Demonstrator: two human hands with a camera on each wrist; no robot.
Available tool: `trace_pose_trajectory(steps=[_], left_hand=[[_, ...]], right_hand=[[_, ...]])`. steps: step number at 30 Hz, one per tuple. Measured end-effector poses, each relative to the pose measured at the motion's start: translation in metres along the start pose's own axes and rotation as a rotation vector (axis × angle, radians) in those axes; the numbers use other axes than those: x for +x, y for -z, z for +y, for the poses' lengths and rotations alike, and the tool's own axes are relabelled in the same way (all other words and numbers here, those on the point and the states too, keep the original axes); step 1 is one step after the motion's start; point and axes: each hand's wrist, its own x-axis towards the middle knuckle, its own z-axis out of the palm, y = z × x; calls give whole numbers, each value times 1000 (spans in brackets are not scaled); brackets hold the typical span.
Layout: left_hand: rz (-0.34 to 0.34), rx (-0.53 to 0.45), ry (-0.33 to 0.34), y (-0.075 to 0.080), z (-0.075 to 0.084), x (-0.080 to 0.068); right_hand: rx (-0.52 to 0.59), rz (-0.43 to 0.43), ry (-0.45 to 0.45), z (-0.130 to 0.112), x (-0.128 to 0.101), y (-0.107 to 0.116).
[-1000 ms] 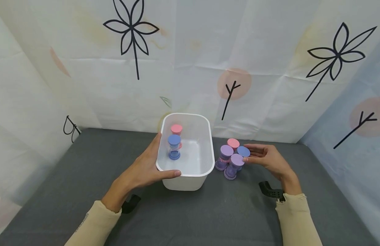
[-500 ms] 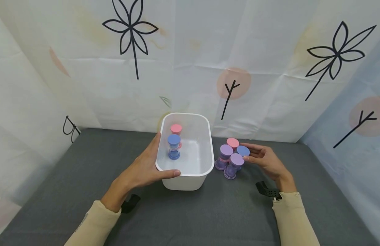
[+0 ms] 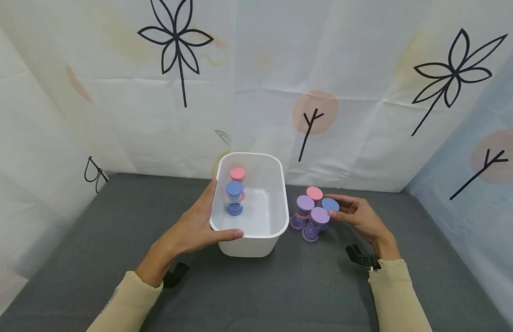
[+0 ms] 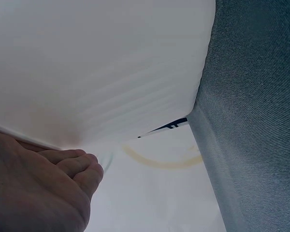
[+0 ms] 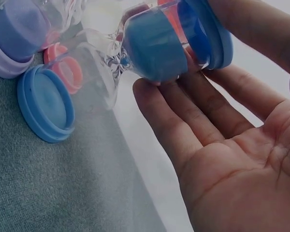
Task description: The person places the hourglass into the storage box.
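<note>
A person's left hand (image 3: 194, 229) grips a white bin (image 3: 249, 248) on dark-grey cloth (image 3: 277, 293), flower-printed pale drapes (image 3: 260, 78) behind it; to the bin's right, the right hand (image 3: 361, 219) pinches a blue-capped sand timer (image 3: 330, 204).

I am wearing pale cream sleeves; the left sleeve (image 3: 125, 304) is bearing a thin dark marking (image 3: 109, 299), too small to read, along its left edge. Black curved mounts are jutting out on the left (image 3: 176, 275) and right (image 3: 361, 257), the right one showing small holes. My left hand (image 3: 196, 226) and right hand (image 3: 362, 220) are showing bare.
</note>
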Motion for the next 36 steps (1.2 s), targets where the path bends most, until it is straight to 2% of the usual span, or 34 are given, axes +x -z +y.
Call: trace_pose_trajectory(steps=[9,19,25,36], left_hand=[[-1,10,12,1,2,-1],[-2,-8,9,0,1,-1],[2,-4,10,0,0,0],[-3,-6,19,0,1,-1]], right_hand=[[-31,-18,27,-1,-2,2],[-130,81,-24,-9,-4,1],[-149,156,-1,-31,-11,0],[-150,318,162,-82,-31,-7]])
